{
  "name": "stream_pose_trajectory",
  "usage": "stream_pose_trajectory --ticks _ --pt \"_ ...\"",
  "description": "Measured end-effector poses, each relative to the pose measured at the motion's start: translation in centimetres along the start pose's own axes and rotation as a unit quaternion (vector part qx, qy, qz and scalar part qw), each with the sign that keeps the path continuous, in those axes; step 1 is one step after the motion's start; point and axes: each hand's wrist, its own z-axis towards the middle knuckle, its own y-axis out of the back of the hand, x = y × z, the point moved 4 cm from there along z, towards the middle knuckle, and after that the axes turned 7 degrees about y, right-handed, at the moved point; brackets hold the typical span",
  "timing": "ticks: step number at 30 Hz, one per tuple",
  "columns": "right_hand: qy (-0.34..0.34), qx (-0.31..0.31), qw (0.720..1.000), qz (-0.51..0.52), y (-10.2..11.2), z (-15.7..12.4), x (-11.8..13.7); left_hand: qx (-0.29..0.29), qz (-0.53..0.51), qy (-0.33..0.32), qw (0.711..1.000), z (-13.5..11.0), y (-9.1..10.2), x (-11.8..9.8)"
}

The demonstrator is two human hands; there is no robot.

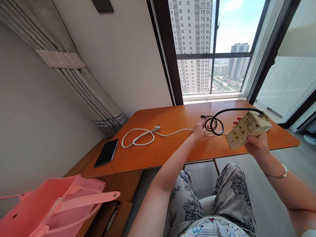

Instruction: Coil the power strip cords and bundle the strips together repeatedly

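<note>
My right hand (258, 144) grips a yellowed power strip (242, 130) and holds it tilted above the right part of the table, its socket face towards me. A thick black cord (232, 110) leaves the strip's far end and arcs left into loose loops. My left hand (199, 130) is closed on those loops near the plug end; some of its fingers are hidden behind the cord. Beneath lies a white cord (172, 133), running left across the table to a loose loop and a plug (157, 127). Its right end passes out of sight behind the power strip.
The orange-brown table (153, 158) stands before a window (214, 56). On its left end rests a dark tablet or phone (106, 153). A pink bag (59, 204) sits at the lower left, near a gathered curtain (81, 82). My knees are below the table's front edge.
</note>
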Motion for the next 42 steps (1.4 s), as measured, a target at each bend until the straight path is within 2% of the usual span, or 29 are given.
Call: stream_pose_trajectory --ticks 3,6,8,10,14,16,18,20,22,25,28,30,34,40,42 --pt "0.005 -0.025 0.999 -0.032 1.5 -0.1 -0.4 -0.096 0.02 -0.05 0.994 0.6 3.2 -0.8" --pt "0.021 -0.071 0.994 -0.076 3.5 0.0 -1.0 -0.176 0.096 -0.093 0.975 0.6 7.5 -1.5" --pt "0.027 -0.1 0.986 -0.128 5.4 0.4 -1.5 -0.235 0.165 -0.096 0.953 0.1 10.8 -1.9" --pt "0.027 -0.13 0.971 -0.199 7.9 0.9 -2.1 -0.266 0.231 -0.086 0.932 -0.7 14.1 -2.3" --pt "0.018 -0.217 0.911 -0.35 14.4 1.5 -3.2 -0.307 0.345 -0.036 0.886 -3.1 20.2 -3.0" --pt "0.001 -0.237 0.865 -0.443 17.5 1.3 -3.4 -0.322 0.373 -0.001 0.87 -4.2 22.8 -3.1" --pt "-0.039 -0.237 0.819 -0.521 20.2 0.7 -3.5 -0.313 0.391 0.02 0.865 -5.1 24.4 -3.0" --pt "-0.08 -0.196 0.788 -0.578 22.1 0.2 -3.4 -0.282 0.401 0.023 0.871 -5.8 25.1 -2.8" --pt "-0.113 -0.113 0.759 -0.632 23.2 -0.1 -3.4 -0.249 0.405 0.02 0.88 -6.4 25.1 -2.4" --pt "-0.145 0.034 0.706 -0.692 24.0 -0.2 -3.6 -0.22 0.394 0.04 0.891 -7.4 24.8 -1.7" --pt "-0.178 0.134 0.663 -0.715 24.7 -0.1 -4.0 -0.202 0.387 0.085 0.896 -8.5 24.5 -0.7" --pt "-0.2 0.161 0.649 -0.716 25.0 -0.1 -4.2 -0.184 0.387 0.111 0.897 -9.0 24.4 -0.1" --pt "-0.242 0.179 0.643 -0.704 25.3 0.1 -5.1 -0.126 0.396 0.141 0.899 -9.7 23.6 0.9" --pt "-0.215 0.182 0.648 -0.707 23.6 1.3 -6.1 -0.008 0.498 0.178 0.848 -9.7 21.4 1.8" --pt "-0.217 0.165 0.656 -0.704 22.9 1.6 -6.2 0.008 0.496 0.176 0.85 -9.8 20.8 1.8"
